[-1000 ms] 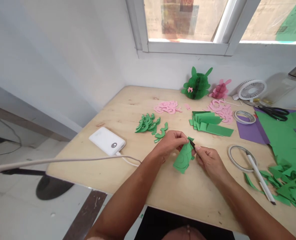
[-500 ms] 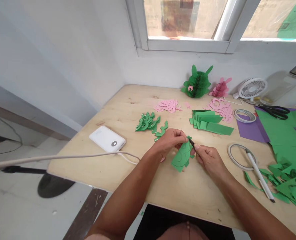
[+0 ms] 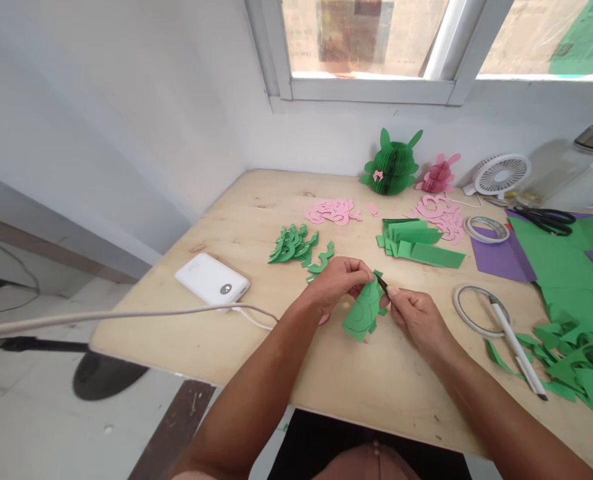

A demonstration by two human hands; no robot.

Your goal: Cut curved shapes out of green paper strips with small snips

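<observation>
While left fingers [image 3: 360, 275] pinch green paper [image 3: 362, 312], right fingers [image 3: 402, 298] grip dark scissors [image 3: 381, 285] — probably — below blurred window print [image 3: 303, 33].

No legible text, brand, number or sign anywhere. In the window [image 3: 371, 89] at the far side, faint rows of print-like marks on the paper [image 3: 303, 40] behind the left pane, and again on the sheet [image 3: 521, 43] behind the right, all too blurred to read. On the white power bank [image 3: 203, 277] at the left, a pale mark within the round dark display [image 3: 225, 289], too small to make out.
</observation>
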